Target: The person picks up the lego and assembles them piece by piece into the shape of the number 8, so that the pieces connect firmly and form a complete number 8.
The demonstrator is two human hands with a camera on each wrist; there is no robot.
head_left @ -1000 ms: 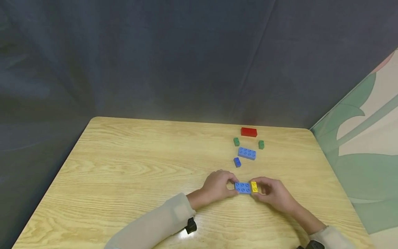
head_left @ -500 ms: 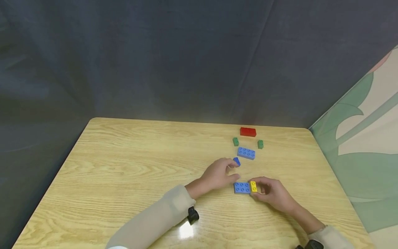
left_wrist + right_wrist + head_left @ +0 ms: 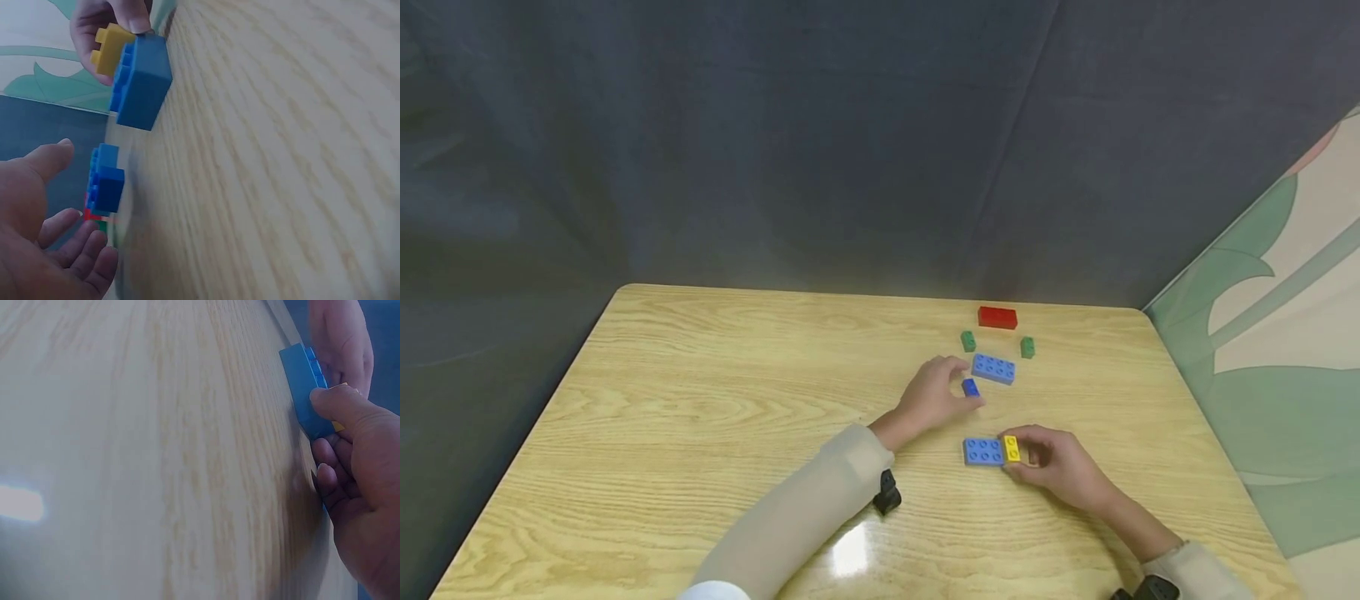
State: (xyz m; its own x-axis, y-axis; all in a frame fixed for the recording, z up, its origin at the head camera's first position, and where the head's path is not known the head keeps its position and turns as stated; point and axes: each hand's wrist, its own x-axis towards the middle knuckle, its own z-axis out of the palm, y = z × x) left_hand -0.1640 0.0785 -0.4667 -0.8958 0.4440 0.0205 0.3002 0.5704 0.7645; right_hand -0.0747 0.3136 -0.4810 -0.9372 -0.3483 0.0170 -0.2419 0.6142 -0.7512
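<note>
Bricks [image 3: 983, 452] are blue, yellow, red, green; the table [image 3: 737, 400] wood-grained

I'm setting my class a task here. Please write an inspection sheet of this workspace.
Surface: wooden table, with a glare patch toward the wearer.
Job's things: yellow brick on the right end of the near blue brick; small blue brick, far blue brick, two green bricks and red brick beyond.
Clutter: nothing seen.
Left hand: thumb and fingers spread around the small blue brick, contact unclear.
Right hand: pinches the near blue brick's yellow-topped end.
Cables: nothing seen.
Surroundings: dark sheet behind, patterned wall on the right.
</note>
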